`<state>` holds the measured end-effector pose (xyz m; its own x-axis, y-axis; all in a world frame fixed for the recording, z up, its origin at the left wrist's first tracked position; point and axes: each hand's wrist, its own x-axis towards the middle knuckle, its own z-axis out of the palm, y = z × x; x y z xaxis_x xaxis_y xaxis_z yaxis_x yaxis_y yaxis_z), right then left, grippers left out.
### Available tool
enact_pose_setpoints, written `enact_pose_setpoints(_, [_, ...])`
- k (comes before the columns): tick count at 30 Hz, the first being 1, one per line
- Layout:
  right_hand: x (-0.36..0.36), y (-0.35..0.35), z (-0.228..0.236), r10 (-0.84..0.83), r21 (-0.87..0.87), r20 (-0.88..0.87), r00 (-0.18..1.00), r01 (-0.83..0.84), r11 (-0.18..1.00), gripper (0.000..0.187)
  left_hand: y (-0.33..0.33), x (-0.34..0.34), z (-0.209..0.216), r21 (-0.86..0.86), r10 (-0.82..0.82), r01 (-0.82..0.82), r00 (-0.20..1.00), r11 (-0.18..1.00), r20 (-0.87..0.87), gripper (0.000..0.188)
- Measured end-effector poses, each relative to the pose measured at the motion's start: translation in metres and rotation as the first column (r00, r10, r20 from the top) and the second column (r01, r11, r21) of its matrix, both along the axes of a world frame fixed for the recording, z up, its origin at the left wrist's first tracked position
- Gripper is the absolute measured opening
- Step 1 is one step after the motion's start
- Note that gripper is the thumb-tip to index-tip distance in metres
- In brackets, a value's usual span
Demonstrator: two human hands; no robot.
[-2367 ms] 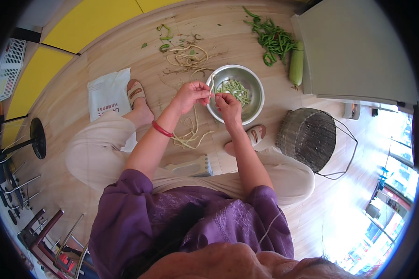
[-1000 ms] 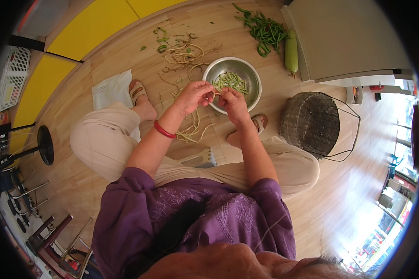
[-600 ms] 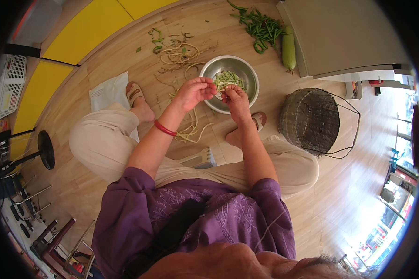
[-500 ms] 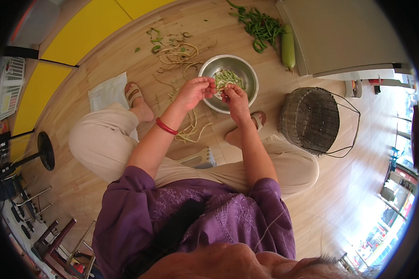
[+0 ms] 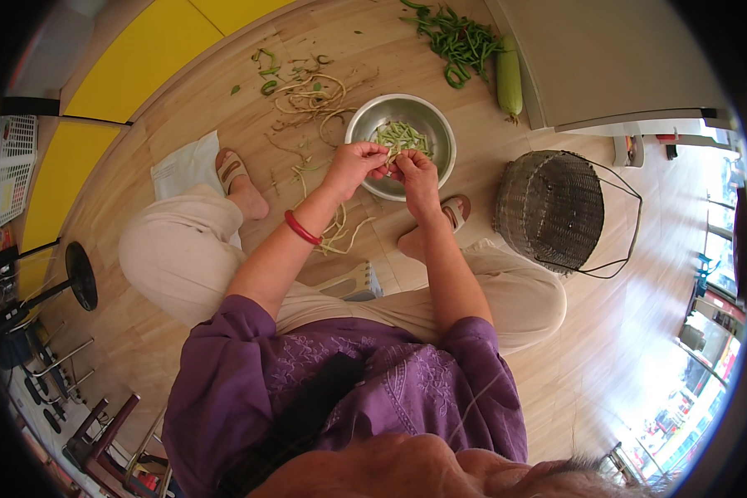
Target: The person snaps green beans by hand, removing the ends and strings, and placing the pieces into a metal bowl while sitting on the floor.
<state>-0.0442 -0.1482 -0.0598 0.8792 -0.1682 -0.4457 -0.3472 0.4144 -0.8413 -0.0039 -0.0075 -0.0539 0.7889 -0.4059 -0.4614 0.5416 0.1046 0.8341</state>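
My left hand (image 5: 353, 172), with a red bangle on its wrist, and my right hand (image 5: 418, 180) meet fingertip to fingertip over the near side of a steel bowl (image 5: 446, 153). Both are closed in a pinch on a short, pale green piece of long bean (image 5: 394, 155), mostly covered by the fingers. Cut green bean pieces (image 5: 404, 135) lie in the bowl beneath. Whole pale long beans (image 5: 310, 98) are strewn on the floor left of the bowl, and more (image 5: 340, 236) lie between my feet.
A dark wicker basket (image 5: 519, 199) with a hoop handle lies tipped to the right. Green peppers (image 5: 461, 43) are heaped beyond the bowl, beside a long green gourd (image 5: 509, 79) against a cabinet (image 5: 606, 62). A white bag (image 5: 187, 166) is by my left foot. Yellow panels (image 5: 129, 66) line the far left.
My hands have come together, the left moving slightly right, so the fingertips now meet on the bean piece. The whole view has shifted a little; the bowl and basket stay put.
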Motion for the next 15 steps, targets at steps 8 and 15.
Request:
enact_pose_setpoints(8, [0.001, -0.006, -0.009, 0.012, 0.032, 0.002, 1.000, -0.012, 0.999, 0.005, -0.009, 0.004, -0.005, 0.006, -0.016, 0.016, 0.999, 1.000, 0.042, 0.014])
enact_pose_setpoints(15, [0.002, -0.014, -0.001, -0.149, 0.139, 0.002, 0.989, 0.147, 0.979, 0.004, -0.004, 0.020, -0.023, -0.079, -0.008, 0.005, 1.000, 0.997, -0.028, 0.018])
